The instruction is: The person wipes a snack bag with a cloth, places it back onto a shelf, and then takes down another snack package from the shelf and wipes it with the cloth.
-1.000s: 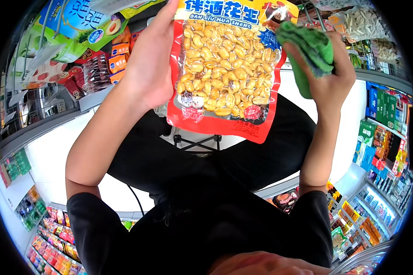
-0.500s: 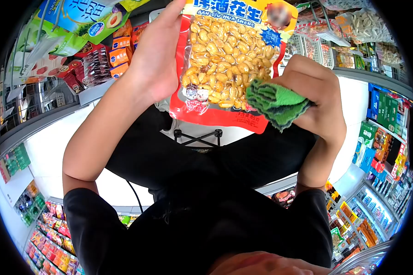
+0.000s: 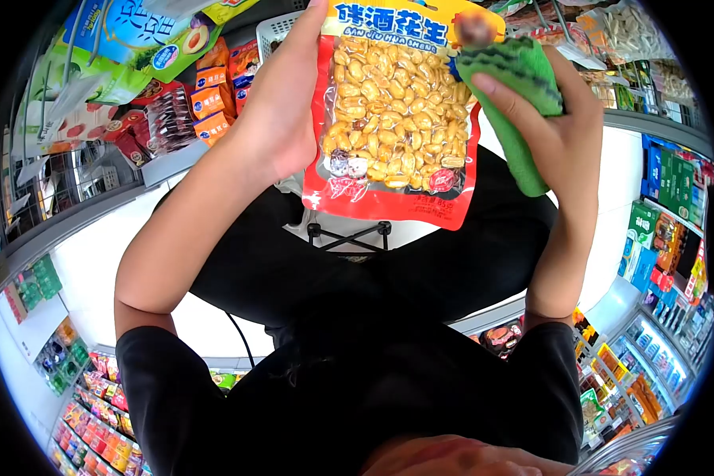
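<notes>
A red and yellow bag of peanuts [image 3: 397, 119] hangs upright in front of me, its clear window showing the nuts. My left hand [image 3: 285, 111] grips the bag along its left edge; the fingertips are hidden at the top of the view. A folded green cloth [image 3: 516, 95] with dark wavy stripes is held in my right hand [image 3: 571, 135], the thumb lying across it. The cloth reaches the bag's upper right edge, and one end of it droops below my hand. Whether it presses on the bag I cannot tell.
Orange snack packets [image 3: 211, 103] and a large blue and green bag [image 3: 147, 40] sit on the shelf ahead at left. A white basket [image 3: 278, 30] stands behind my left hand. Below the bag is a folding frame with black legs [image 3: 349, 236]. Stocked shelves [image 3: 662, 230] line the right side.
My right hand has moved up from the bag's lower right corner to its upper right edge, and the cloth now hangs more spread out. The left hand keeps its hold on the bag.
</notes>
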Action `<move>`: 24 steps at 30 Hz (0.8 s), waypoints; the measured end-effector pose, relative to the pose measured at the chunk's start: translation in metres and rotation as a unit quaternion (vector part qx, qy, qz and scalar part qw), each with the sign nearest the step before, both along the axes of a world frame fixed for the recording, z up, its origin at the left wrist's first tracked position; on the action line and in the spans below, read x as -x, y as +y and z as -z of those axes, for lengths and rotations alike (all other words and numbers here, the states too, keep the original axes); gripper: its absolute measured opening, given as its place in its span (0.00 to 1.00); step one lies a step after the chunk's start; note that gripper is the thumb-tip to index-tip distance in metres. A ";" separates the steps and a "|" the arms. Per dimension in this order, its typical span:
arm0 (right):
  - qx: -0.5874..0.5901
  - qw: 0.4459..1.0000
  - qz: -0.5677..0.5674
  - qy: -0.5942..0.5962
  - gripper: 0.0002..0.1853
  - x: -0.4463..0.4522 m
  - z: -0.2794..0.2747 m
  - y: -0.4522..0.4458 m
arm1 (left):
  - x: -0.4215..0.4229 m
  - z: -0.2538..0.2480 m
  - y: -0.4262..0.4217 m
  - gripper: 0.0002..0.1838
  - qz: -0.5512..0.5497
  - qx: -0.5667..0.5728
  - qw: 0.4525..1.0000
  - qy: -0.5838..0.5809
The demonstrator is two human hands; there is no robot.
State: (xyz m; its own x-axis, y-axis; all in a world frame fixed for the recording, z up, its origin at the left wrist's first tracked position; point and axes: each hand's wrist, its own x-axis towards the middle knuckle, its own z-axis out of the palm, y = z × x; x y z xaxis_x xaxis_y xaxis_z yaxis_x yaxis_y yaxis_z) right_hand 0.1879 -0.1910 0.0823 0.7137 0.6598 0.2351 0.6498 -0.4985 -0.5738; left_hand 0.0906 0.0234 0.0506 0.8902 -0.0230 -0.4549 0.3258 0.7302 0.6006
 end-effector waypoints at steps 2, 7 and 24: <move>-0.042 0.998 0.027 0.035 0.15 -0.004 0.007 0.004 | 0.000 -0.004 -0.003 0.36 -0.023 -0.024 0.999 -0.003; -0.101 0.987 0.107 0.058 0.15 -0.015 0.015 0.001 | 0.008 0.017 0.012 0.33 -0.007 -0.017 0.998 -0.053; -0.295 0.893 0.105 0.324 0.21 -0.012 0.013 0.006 | 0.007 0.020 0.002 0.23 0.043 -0.067 0.996 -0.046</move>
